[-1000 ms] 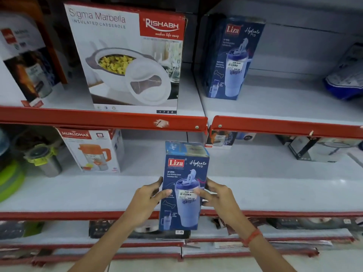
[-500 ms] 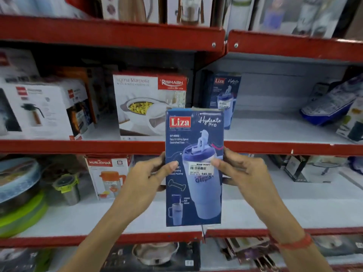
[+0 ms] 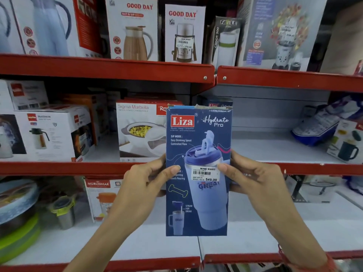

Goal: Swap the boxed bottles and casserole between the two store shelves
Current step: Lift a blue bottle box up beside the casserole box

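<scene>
We hold the blue bottle box [image 3: 198, 171] upright, long axis vertical, clamped between both hands: the left hand [image 3: 145, 183] on its left edge, the right hand [image 3: 255, 179] on its right edge, thumbs on the printed front. The casserole box [image 3: 140, 132] stands above and beyond the left hand, on the middle shelf. A second bottle box [image 3: 220, 104] shows just past the top of the held one, toward the right-hand bay. The bare shelf surface [image 3: 275, 146] lies above and beyond the right hand, which we judge the nearer
</scene>
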A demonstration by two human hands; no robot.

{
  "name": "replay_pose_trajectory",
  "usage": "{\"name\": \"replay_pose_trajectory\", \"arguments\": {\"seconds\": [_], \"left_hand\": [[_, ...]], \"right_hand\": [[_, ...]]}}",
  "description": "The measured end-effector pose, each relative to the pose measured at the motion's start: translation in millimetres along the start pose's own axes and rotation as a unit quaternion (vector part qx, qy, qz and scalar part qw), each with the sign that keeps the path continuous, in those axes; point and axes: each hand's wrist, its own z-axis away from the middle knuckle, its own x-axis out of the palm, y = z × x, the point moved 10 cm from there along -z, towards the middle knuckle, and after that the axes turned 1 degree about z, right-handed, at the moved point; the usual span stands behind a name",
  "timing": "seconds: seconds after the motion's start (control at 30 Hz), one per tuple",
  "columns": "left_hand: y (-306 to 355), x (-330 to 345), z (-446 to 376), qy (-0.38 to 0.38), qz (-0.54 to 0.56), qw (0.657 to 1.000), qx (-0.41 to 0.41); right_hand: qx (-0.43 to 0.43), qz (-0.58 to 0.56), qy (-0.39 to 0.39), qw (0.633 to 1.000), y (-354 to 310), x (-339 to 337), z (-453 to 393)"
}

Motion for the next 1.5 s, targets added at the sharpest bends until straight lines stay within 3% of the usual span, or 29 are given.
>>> {"name": "replay_pose_trajectory", "arguments": {"seconds": [0.63,0.83,1.07,1.5], "left_hand": [[-57,92,-218,0.026,-0.084,0.992,0.091],[-79,124,-268,0.02,-0.118,0.99,0.068],[-101,143,-283,0.02,-0.096,0.994,0.042],[-99,129,-266,0.016,-0.088,0.996,0.03]], "right_hand": [[-0.041,-0.01,0.095,0.995,117,-82,-189],[-0.019,0.008,0.105,0.994,156,-107,-232],[0.001,0.012,0.112,0.994,189,-119,-243],[0.004,0.042,0.1,0.994,175,-100,-230]]}}
